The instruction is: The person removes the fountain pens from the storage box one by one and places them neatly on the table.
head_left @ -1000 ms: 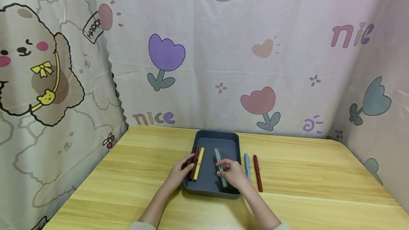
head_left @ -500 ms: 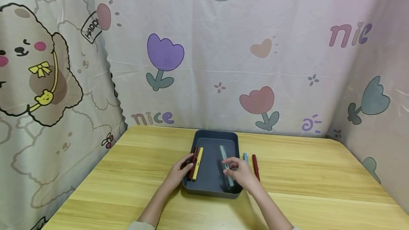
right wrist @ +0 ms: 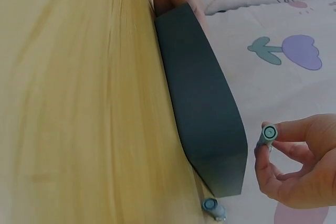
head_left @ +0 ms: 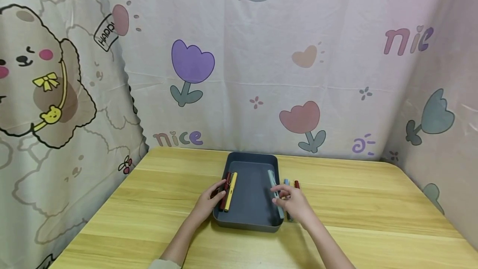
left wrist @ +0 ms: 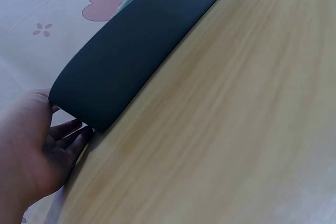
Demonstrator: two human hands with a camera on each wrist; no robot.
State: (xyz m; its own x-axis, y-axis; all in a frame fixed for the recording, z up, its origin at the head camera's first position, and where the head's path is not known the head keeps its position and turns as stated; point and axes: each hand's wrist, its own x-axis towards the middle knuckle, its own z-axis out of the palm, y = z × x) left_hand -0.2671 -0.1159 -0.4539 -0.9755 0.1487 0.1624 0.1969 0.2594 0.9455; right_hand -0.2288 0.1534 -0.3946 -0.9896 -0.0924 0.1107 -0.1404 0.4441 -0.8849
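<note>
My right hand (head_left: 296, 204) pinches a pale green pen (head_left: 271, 177) between thumb and fingers, over the right rim of a dark grey tray (head_left: 250, 219). In the right wrist view the pen (right wrist: 269, 132) is seen end-on, raised and apart from the tray wall. My left hand (head_left: 205, 202) holds the tray's left wall, thumb over the rim; the left wrist view shows its fingers (left wrist: 71, 135) against the outside. Inside the tray, beside that hand, lie a yellow pen (head_left: 231, 192) and a dark red pen (head_left: 225, 198), the latter partly covered.
Right of the tray, on the wooden table (head_left: 373, 206), lie a light blue pen (head_left: 286, 182) and a red pen (head_left: 297, 184), both partly hidden by my right hand. A printed cloth (head_left: 239, 74) hangs behind the table and along its sides.
My right hand has carried the pale green pen rightward, from over the tray's middle to its right rim. The left hand and the tray have stayed in place.
</note>
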